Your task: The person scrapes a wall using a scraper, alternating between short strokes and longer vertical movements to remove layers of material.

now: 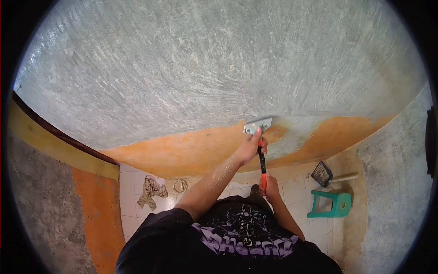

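both hands (256,147) press scraper (258,125) against wall (182,77).

I count one scraper (260,137), and both my grips are on it: my left hand (252,147) near the blade, my right hand (270,186) at the handle's end. Below my grips on the floor: one green stool (331,204), one brush (329,176), one rag (151,190) and one round ring (179,186).

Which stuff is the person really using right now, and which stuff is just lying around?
In use:
scraper, blade on the wall
left hand, pressing near the blade
right hand, gripping the handle end
orange paint

Lying about:
rag on the floor
green stool
brush
small ring
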Available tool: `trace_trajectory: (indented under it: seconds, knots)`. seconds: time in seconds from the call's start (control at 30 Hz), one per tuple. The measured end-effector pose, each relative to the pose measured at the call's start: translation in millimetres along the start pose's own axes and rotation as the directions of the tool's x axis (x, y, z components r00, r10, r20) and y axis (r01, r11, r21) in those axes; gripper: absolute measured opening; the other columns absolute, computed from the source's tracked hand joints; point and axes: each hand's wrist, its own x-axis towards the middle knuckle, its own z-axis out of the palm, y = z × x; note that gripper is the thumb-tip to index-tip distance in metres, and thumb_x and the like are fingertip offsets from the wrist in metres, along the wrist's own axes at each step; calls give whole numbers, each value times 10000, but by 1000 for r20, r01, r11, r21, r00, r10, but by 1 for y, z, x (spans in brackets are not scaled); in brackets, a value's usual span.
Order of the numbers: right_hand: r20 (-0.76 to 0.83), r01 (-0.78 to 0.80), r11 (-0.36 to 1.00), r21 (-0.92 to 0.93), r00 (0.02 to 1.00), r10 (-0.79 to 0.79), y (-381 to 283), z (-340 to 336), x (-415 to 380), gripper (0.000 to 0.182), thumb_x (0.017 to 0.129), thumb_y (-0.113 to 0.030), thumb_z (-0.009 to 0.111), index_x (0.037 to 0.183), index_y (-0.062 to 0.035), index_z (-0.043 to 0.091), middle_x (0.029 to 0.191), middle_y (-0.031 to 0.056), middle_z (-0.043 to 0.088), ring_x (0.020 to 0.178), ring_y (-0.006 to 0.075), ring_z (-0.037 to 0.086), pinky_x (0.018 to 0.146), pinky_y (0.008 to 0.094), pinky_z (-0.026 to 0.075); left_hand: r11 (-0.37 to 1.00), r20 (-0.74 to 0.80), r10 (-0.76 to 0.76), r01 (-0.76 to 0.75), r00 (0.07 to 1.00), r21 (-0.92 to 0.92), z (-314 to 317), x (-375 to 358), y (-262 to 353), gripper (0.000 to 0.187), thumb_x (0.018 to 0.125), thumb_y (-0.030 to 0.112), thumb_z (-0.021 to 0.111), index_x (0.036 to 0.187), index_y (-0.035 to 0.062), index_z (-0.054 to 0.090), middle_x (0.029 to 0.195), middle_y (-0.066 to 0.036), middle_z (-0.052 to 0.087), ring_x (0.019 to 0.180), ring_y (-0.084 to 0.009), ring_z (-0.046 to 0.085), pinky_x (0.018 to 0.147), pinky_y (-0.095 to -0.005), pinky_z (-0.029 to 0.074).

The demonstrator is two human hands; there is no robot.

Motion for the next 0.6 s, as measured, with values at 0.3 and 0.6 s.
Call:
trace_trajectory:
  seconds: [0.3, 0.6]
  knots:
    - [-32, -13, 1000, 14, 999, 14, -1, -1, 2, 579, 1020, -558, 332, 750, -70, 492, 475, 28, 398, 363, 143, 369, 363, 293, 310, 998, 74, -38, 41, 996, -38, -2, -2, 3, 445, 1026, 536, 383, 954, 100, 430, 713, -17, 435, 634, -143, 453, 672, -333, 467]
    - [-2, 3, 999, 47, 1000, -3, 9, 3, 7, 574, 1023, -546, 348, 752, -61, 496, 474, 27, 400, 348, 137, 362, 357, 280, 316, 998, 66, -32, 36, 997, -60, -5, -6, 3, 432, 1029, 521, 394, 904, 108, 417, 709, -9, 414, 637, -141, 429, 666, -326, 433]
